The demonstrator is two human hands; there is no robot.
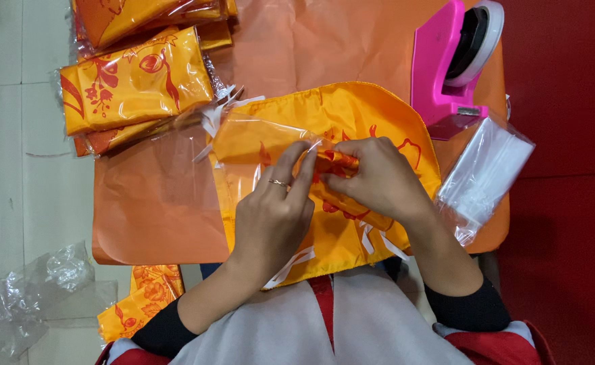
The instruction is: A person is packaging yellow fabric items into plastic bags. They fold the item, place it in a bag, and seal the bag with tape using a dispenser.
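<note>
Head view: yellow printed cloth (351, 115) is spread mid-frame, partly inside a clear plastic bag (243, 145). Folded edge is pinched by right hand (378, 177) fingers; left hand (274, 216) fingertips press beside it, together. Risk, as judged: slick film could slip or tear, letting the fold spring open.

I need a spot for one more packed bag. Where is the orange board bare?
Bare patches: the orange board left of the left hand, below the stack of packed yellow bags, and the strip between that stack and the pink tape dispenser. Crowded around both hands and the clear sleeve pile.
</note>
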